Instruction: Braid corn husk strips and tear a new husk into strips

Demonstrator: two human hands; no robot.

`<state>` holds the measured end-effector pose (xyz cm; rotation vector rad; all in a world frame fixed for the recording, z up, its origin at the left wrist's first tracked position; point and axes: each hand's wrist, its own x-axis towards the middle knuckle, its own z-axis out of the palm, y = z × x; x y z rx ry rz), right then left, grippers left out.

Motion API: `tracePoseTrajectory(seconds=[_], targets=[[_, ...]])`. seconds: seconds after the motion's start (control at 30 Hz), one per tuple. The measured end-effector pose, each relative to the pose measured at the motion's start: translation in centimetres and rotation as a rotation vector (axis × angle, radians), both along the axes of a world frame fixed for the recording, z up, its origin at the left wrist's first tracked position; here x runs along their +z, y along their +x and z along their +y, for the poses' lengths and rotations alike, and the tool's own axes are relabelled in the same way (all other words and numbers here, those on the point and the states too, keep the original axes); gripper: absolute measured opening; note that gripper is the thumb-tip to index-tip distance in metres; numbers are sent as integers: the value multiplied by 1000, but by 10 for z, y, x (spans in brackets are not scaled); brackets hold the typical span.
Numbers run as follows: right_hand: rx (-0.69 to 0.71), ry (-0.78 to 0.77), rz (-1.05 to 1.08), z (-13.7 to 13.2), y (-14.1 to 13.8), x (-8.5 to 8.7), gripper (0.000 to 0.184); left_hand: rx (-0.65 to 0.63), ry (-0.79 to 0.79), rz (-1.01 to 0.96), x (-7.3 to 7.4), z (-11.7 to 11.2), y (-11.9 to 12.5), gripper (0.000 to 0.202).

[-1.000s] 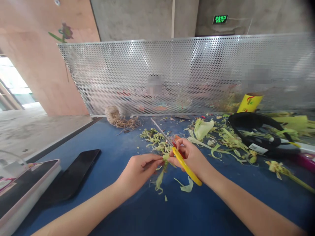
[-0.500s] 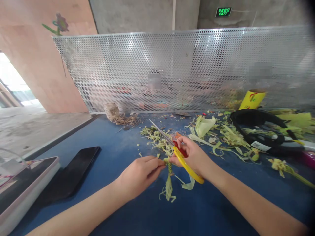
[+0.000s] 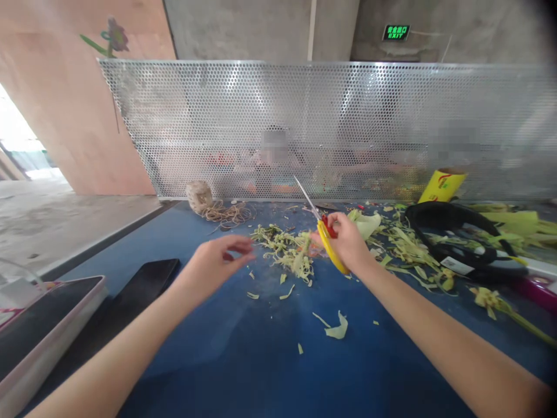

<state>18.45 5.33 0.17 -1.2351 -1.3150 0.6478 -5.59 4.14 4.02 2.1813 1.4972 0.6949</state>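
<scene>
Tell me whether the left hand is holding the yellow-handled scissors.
No, the scissors are in the right hand, while the left hand is well apart from them.

I have room between my left grip [image 3: 220, 258] and right grip [image 3: 348, 241], though a heap of green scraps [image 3: 285, 249] lies there. Nearer me, a low pass over the desk [image 3: 243, 366] meets small clippings [image 3: 338, 331]. The phone [image 3: 150, 278] and box [image 3: 56, 310] block the left, a black band [image 3: 435, 209] the right. The scissors [image 3: 329, 249] jut forward; a perforated panel [image 3: 217, 104] walls off the back.
</scene>
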Motion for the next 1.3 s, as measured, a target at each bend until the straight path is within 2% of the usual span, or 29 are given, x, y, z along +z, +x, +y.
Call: tracePoseTrajectory(seconds=[0.07,0.17,0.23,0.33,0.4,0.47,0.5,0.57,0.67,0.77,0.93,1.07,1.3], targets=[[-122,16,-90,17,6,0,41,-35,6,173,-1,10,-11,38],[-195,5,-125,25,19,-4,38,-261,-89,395,-11,10,-13,47],[-194,-12,-139,18,32,-6,38,-389,-48,523,-17,1,-8,51],[-197,-23,-186,-1,51,-6,38,-421,92,778,-18,-17,4,55],[-233,-31,-205,-13,62,-5,38,-435,146,920,-17,-25,9,67],[-274,-41,-165,-22,70,-3,37,-460,175,970,-17,-28,12,79],[-291,-40,-136,-24,73,-2,37,-473,183,951,-19,-27,12,81],[-320,-22,-112,-28,76,0,38,-481,181,815,-23,-23,14,69],[-325,0,-146,-31,75,4,40,-387,137,465,-29,-14,23,43],[-287,1,-146,-33,73,6,40,-290,46,278,-30,-6,37,38],[-254,7,-97,-37,75,9,42,-226,18,271,-30,-2,47,42],[-251,28,-61,-38,78,13,41,-279,73,344,-35,-4,44,61],[-302,35,-7,-42,81,21,41,-302,56,335,-42,-6,47,49]])
